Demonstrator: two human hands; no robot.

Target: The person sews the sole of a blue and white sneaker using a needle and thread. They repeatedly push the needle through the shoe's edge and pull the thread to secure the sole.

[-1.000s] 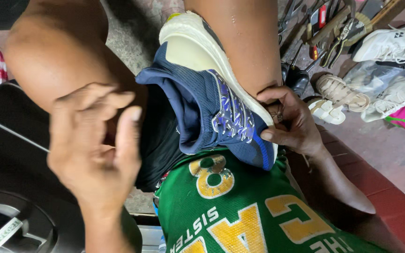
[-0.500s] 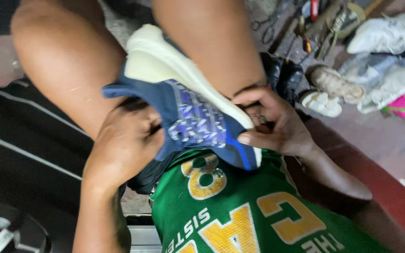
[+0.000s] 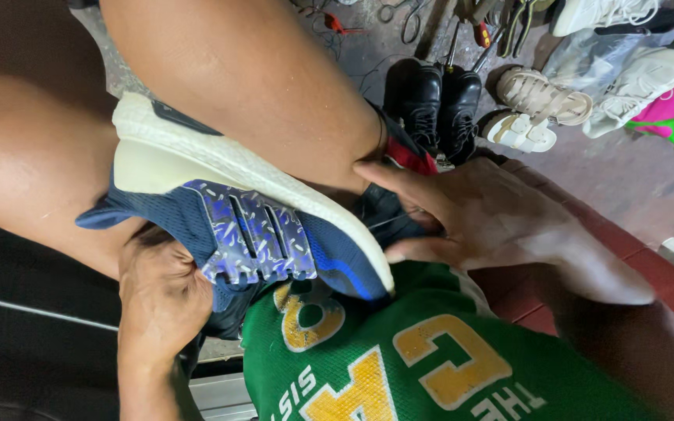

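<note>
— So, where is the sneaker (image 3: 251, 226) sitting right now?

— It is lying wedged between the person's bare knees, white sole turned up and toe pointing toward the green jersey (image 3: 399, 359). The left hand (image 3: 161, 292) is pushing up into the shoe's opening from below, so the fingers are hidden inside and whether they are curled or spread cannot be told.

— That is different from a second ago, isn't it?

— Yes. A second ago the left hand was hovering loose above the thigh, touching nothing; half a second ago it was already closing on the navy upper. Now it is buried in the shoe (only the back of the hand and the wrist are showing).

— And the right hand (image 3: 485, 222)?

— It is staying at the toe end, fingers stretched out flat and pressing beside the sole's tip rather than clamping round it. The view is also sitting closer than before.

— What does that mean for the work?

— It is looking as if the shoe is now being braced from inside as well as outside, so it is probably steadier for whatever is being done at the toe.

— Anything nearby?

— Black boots (image 3: 438, 105) and pale sandals (image 3: 536, 109) are standing on the floor beyond the knees, well apart from both hands.
</note>
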